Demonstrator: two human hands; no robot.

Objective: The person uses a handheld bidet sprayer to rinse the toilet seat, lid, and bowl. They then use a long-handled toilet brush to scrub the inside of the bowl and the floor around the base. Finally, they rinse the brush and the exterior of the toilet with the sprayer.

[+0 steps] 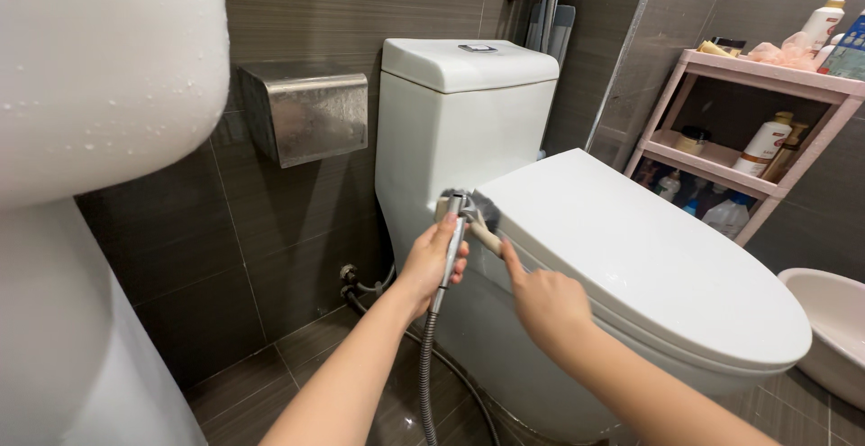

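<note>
My left hand (434, 260) grips a chrome spray nozzle (454, 230) on a ribbed metal hose (427, 374), pointing it at the back of a white toilet (631, 257) where the shut lid meets the tank (459, 131). My right hand (543, 300) holds the pale handle of a small brush (485, 228), its dark bristle head pressed against the lid's hinge area beside the nozzle. Both forearms reach in from the bottom of the view.
A wet white washbasin (99, 77) on a pedestal fills the left. A steel paper holder (305, 111) hangs on the dark tiled wall. A pink shelf rack (748, 113) with bottles stands at the right; a white basin (833, 324) sits on the floor below it.
</note>
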